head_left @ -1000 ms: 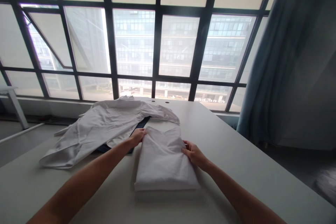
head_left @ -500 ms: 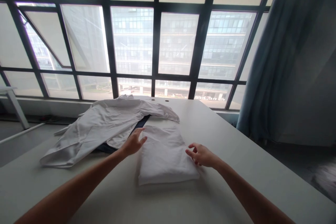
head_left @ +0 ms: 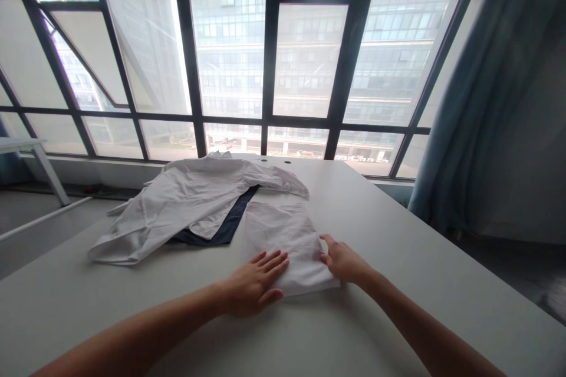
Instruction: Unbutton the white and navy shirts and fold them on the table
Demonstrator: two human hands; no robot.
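A folded white garment [head_left: 287, 227], probably a shirt, lies as a neat rectangle on the white table. My left hand [head_left: 254, 284] rests flat on its near left part, fingers stretched out over the cloth. At the garment's right edge is my right hand [head_left: 347, 260], with forefinger and thumb apart by the cloth and the other fingers partly hidden beneath. Behind and to the left, a spread white shirt [head_left: 177, 203] lies loosely, its sleeve reaching toward the table's left side. A dark blue cloth [head_left: 225, 230] shows under that shirt.
The white table [head_left: 375, 224] runs toward a wall of framed windows [head_left: 230, 65]. Two dark round holes [head_left: 287, 162] sit near its far edge. A blue-grey curtain [head_left: 469, 112] hangs at right. Another white table [head_left: 48, 168] stands at far left.
My left hand has come down from the garment's upper left edge to lie flat on its near part. My right hand stays at the right edge. The camera view has tilted slightly.
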